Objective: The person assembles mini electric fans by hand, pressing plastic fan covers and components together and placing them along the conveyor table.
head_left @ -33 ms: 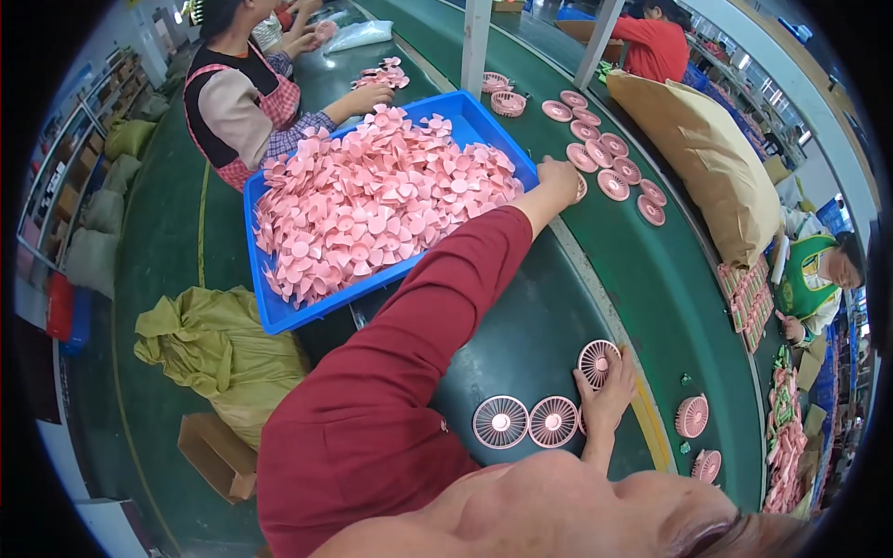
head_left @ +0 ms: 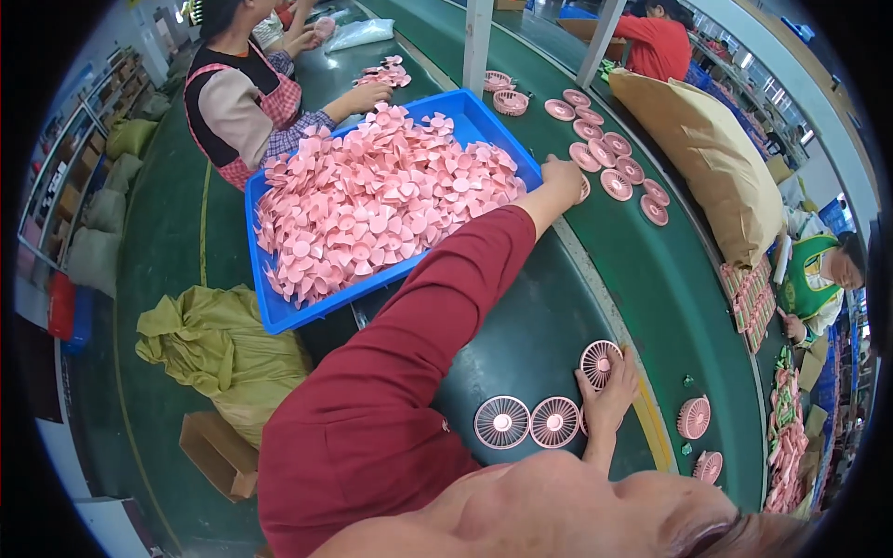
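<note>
My left hand [head_left: 561,182], at the end of a dark red sleeve, reaches over the green belt beyond the corner of the blue tray. Its fingers are curled, with a pink round fan cover [head_left: 584,189] showing at its edge, mostly hidden by the hand. Lower down, my right hand [head_left: 609,400] grips a pink fan grille [head_left: 596,361] between thumb and fingers. Left of that hand lie a fan grille [head_left: 502,422] and a second grille [head_left: 554,422], side by side on the dark green table. Another round piece is partly covered by my right hand.
A blue tray [head_left: 510,139] is heaped with pink fan blades [head_left: 381,209]. Several pink covers [head_left: 616,184] lie on the green belt [head_left: 642,279]. Pink fan housings [head_left: 694,418] sit at the right. A brown sack [head_left: 707,158] stands beyond; a co-worker [head_left: 242,102] is at the left.
</note>
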`<state>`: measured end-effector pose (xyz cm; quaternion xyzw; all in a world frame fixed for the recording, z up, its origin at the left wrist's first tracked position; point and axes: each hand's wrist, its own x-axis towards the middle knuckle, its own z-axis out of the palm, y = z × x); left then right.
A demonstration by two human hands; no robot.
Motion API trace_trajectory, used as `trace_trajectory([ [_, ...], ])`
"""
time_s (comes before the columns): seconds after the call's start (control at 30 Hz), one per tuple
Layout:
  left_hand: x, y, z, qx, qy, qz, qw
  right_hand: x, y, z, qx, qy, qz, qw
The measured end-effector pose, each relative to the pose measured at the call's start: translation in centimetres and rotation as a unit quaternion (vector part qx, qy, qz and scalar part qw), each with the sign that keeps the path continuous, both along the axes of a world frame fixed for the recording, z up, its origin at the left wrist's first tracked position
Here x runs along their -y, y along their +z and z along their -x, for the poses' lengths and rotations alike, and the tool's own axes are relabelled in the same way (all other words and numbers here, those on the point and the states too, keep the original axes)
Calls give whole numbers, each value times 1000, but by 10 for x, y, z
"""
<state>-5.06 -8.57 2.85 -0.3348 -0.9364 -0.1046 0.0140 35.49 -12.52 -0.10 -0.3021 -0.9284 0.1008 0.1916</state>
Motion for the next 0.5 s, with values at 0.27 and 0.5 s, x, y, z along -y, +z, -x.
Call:
trace_trajectory([
  [0.27,0,-10,11,-1,66,-118,991,5,0,6,-9,10,-4,1000],
  [0.5,6,1,4,40,-36,-18,998,3,0,2,-12,9,2,1000],
])
